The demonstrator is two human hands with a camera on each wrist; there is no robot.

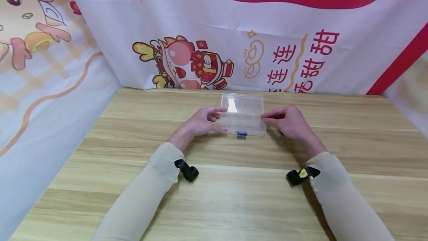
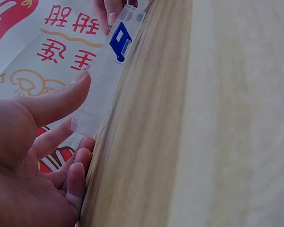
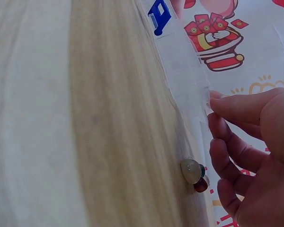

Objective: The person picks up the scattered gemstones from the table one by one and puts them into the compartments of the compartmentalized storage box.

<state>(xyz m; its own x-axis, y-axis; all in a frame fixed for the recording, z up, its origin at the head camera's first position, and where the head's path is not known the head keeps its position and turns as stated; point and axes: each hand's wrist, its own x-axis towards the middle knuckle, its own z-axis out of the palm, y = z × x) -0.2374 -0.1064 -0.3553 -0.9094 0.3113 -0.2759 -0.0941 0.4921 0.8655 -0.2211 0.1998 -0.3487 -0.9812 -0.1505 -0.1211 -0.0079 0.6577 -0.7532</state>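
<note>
A clear plastic compartment box (image 1: 245,130) lies with its lid (image 1: 249,103) raised on the far side and its blue latch (image 1: 242,134) facing me. My left hand (image 1: 202,121) is at the box's left end. Its thumb extends along the front corner and its index finger reaches toward the hinge side. At the opposite end, my right hand (image 1: 290,122) pinches the box's right edge between thumb and index finger. Under the right hand's curled fingers lie small rounded pieces: a pale grey one (image 3: 191,171) and a dark red one (image 3: 200,185), with a green one partly hidden behind.
The wooden tabletop (image 1: 234,196) ends against a printed white-and-red cloth (image 1: 200,18) close behind the box. Another printed cloth (image 1: 60,84) hangs along the left side. A black wrist camera (image 1: 188,171) is strapped to the left sleeve and a matching camera (image 1: 299,176) to the right.
</note>
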